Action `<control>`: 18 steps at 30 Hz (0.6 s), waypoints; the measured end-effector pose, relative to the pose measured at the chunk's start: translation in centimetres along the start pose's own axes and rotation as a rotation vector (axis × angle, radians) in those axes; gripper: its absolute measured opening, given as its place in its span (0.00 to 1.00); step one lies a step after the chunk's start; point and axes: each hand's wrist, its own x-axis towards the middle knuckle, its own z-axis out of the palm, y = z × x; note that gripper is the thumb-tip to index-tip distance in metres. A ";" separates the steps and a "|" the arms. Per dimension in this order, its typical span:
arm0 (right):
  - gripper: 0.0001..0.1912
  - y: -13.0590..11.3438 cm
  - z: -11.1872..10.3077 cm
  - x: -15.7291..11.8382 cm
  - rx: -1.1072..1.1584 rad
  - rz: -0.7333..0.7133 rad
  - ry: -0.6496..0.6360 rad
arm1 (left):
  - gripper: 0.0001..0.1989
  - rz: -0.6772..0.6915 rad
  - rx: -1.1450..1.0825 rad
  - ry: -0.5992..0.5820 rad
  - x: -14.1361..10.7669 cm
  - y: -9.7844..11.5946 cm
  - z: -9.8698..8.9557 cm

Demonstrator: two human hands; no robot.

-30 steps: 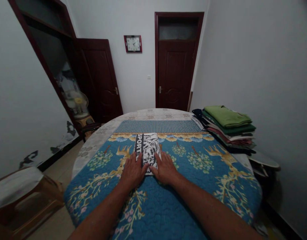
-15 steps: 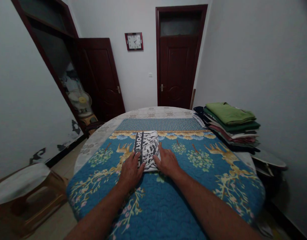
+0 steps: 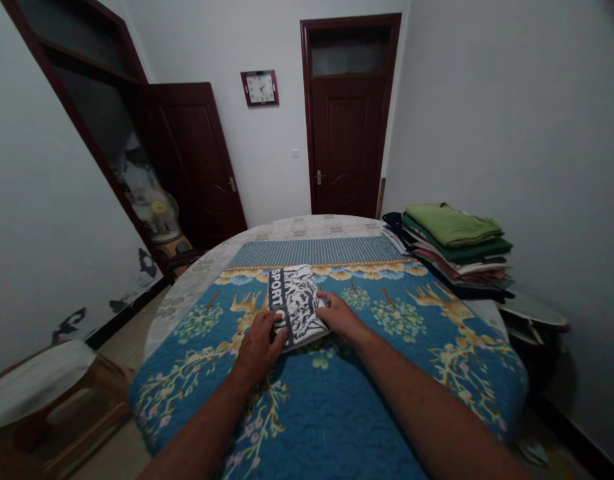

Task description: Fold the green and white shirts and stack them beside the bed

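A folded white T-shirt (image 3: 299,303) with a black tiger-like print and the word SPORT lies on the blue quilted cloth (image 3: 307,413), its near edge a little raised. My left hand (image 3: 261,343) grips its near left side, thumb on top. At the right edge, my right hand (image 3: 341,317) holds it with the thumb over the fabric. Some fingertips of both hands are hidden by the shirt.
A tall stack of folded clothes (image 3: 454,233), light green on top, stands at the table's right. A patterned white tablecloth (image 3: 187,287) shows around the quilted cloth. Stools (image 3: 81,393) stand at the left, another seat (image 3: 534,313) at the right.
Both hands have gone from lying along the T-shirt's sides to gripping it. The shirt has turned slightly, and its near edge has come up. The view has shifted a little.
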 end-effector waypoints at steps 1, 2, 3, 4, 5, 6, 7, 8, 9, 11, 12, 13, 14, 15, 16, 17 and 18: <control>0.35 0.1 -1.3 0.3 0.033 0.006 -0.027 | 0.14 0.018 -0.038 -0.050 0.0 0.5 -0.3; 0.35 0.2 -2.9 0.6 0.045 -0.002 -0.054 | 0.13 0.050 -0.078 -0.109 -0.1 1.1 -0.5; 0.34 0.5 -4.7 0.8 0.056 -0.009 -0.079 | 0.13 0.091 -0.115 -0.173 -0.2 1.7 -0.7; 0.33 0.9 -6.6 1.0 0.078 -0.012 -0.097 | 0.13 0.136 -0.143 -0.231 -0.4 2.2 -0.7; 0.32 1.3 -8.5 1.3 0.112 0.001 -0.092 | 0.14 0.179 -0.161 -0.277 -0.5 2.7 -0.7; 0.31 1.8 -10.2 1.5 0.147 0.031 -0.060 | 0.14 0.216 -0.168 -0.306 -0.6 3.1 -0.5; 0.31 2.4 -11.7 1.7 0.179 0.072 -0.013 | 0.15 0.247 -0.165 -0.313 -0.6 3.4 -0.4; 0.31 3.0 -13.0 1.9 0.211 0.119 0.050 | 0.15 0.266 -0.153 -0.294 -0.4 3.5 -0.1; 0.31 3.6 -13.9 2.2 0.239 0.163 0.116 | 0.14 0.273 -0.134 -0.253 -0.1 3.4 0.1; 0.30 4.5 -15.1 2.7 0.263 0.211 0.220 | 0.14 0.241 -0.080 -0.137 1.4 2.8 0.8; 0.28 4.8 -15.4 2.9 0.243 0.214 0.257 | 0.15 0.192 -0.046 -0.082 2.5 2.3 1.2; 0.25 5.0 -15.6 3.1 0.188 0.201 0.275 | 0.18 0.122 -0.012 -0.043 3.7 1.7 1.6; 0.22 5.1 -15.8 3.2 0.102 0.174 0.281 | 0.21 0.030 0.016 -0.032 5.1 1.0 2.0; 0.19 5.1 -16.0 3.3 -0.001 0.142 0.276 | 0.23 -0.079 0.039 -0.051 6.6 0.4 2.4; 0.17 5.1 -16.3 3.3 -0.097 0.113 0.265 | 0.25 -0.196 0.041 -0.088 8.0 -0.1 2.9; 0.18 5.0 -16.6 3.2 -0.164 0.094 0.247 | 0.26 -0.298 0.018 -0.133 9.4 -0.6 3.3; 0.20 5.0 -16.9 3.0 -0.194 0.088 0.220 | 0.27 -0.381 -0.035 -0.168 10.7 -0.9 3.8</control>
